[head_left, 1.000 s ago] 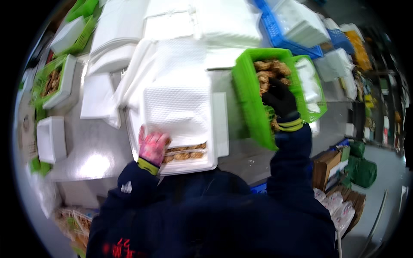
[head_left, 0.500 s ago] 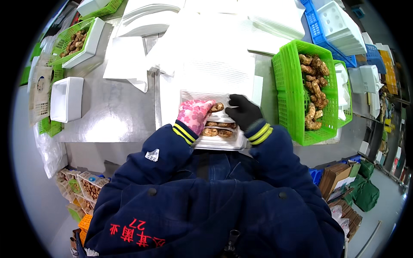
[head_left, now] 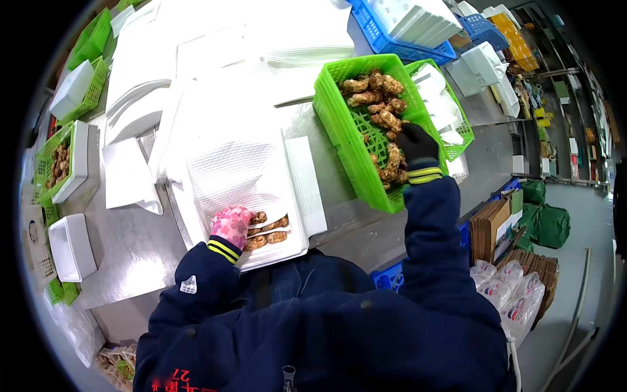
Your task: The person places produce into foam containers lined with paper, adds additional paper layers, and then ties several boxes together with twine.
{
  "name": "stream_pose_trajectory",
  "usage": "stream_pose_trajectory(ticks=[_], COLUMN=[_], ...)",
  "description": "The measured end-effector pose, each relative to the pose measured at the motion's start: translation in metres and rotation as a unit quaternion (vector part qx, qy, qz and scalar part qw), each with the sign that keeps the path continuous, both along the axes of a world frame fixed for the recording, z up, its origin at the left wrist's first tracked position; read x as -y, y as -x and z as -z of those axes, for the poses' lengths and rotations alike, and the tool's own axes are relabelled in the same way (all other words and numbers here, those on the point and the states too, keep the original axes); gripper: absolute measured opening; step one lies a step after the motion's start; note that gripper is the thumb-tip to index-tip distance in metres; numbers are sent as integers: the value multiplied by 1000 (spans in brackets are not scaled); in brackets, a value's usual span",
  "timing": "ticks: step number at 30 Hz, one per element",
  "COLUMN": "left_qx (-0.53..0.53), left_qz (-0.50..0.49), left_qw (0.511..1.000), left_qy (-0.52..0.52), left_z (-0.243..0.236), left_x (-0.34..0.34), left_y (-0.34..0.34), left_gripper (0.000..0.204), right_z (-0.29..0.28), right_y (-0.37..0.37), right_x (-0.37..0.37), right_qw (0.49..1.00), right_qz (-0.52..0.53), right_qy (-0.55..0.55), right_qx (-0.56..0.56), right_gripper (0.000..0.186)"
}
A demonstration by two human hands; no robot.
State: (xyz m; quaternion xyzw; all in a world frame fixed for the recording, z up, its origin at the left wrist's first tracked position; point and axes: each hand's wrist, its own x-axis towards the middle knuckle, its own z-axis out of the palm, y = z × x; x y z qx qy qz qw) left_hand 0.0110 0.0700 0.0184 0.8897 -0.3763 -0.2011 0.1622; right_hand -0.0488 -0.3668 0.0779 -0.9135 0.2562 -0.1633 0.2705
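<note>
My left hand, in a pink glove, grips the near left rim of a white foam tray lying on the steel table in front of me. Two short rows of brown knobbly pieces lie in the tray's near end, right beside that hand. My right hand, in a black glove, reaches into a tilted green plastic basket at the right. It lies on the heap of brown pieces there, and its fingers are hidden from me.
A second green basket with white trays stands behind the first. Blue crates are at the back. Empty foam boxes and a basket of brown pieces sit at the left. Cardboard boxes and green bags stand on the floor at right.
Half a second ago both hands were together over the tray's brown pieces. My right hand has since gone back to the green basket, and my left has stayed at the tray.
</note>
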Motion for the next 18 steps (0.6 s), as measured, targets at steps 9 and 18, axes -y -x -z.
stream_pose_trajectory(ticks=[9,18], left_qx=[33,31], left_qz=[-54,-27], left_qw=[997,998], left_qy=[51,37], left_z=[-20,-17], left_x=[-14,-14], left_y=[-12,0], left_gripper=[37,30], right_z=[31,23], right_y=[-85,-89], right_x=[-13,-17], right_qw=[875,826], right_qz=[-189,-185], right_qy=[344,399], right_qx=[-283,-351], right_gripper=[45,36])
